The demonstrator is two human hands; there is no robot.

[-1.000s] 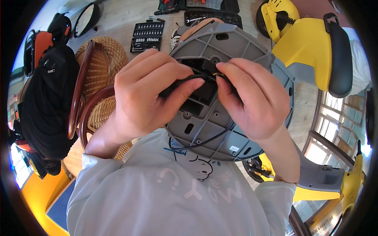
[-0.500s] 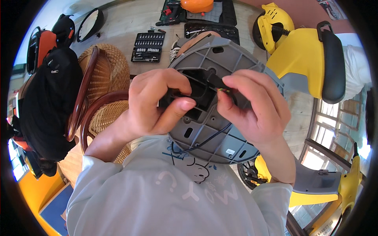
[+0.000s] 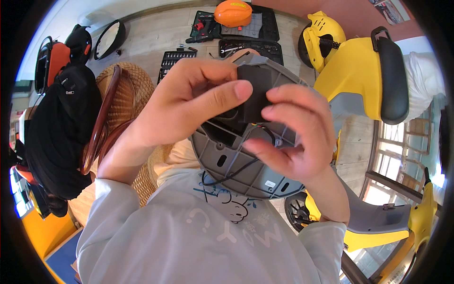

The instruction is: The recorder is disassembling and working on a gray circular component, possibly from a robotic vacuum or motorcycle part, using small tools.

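My left hand (image 3: 194,99) grips a black flat-faced box (image 3: 256,90), its thumb laid across the near side and its other fingers partly hidden behind. Close by, my right hand (image 3: 302,128) is open, with thumb and fingers spread; its fingertips are near or touching the box's right edge, which I cannot tell. Below the box, thin coloured wires (image 3: 257,125) show. Under both hands lies a grey ribbed plastic panel (image 3: 210,154) with slots and a dark recess (image 3: 222,135). A black cable (image 3: 239,171) curves over its lower part.
A socket set (image 3: 177,56), an open tool case (image 3: 274,47) and an orange helmet (image 3: 232,14) lie on the floor ahead. Wicker chairs (image 3: 125,94) and a black bag (image 3: 61,137) stand left. Yellow scooter parts (image 3: 350,66) stand at the right.
The black box has been lifted from the panel's recess and turned to show its flat face. My left hand has moved up with it. My right hand has spread its fingers.
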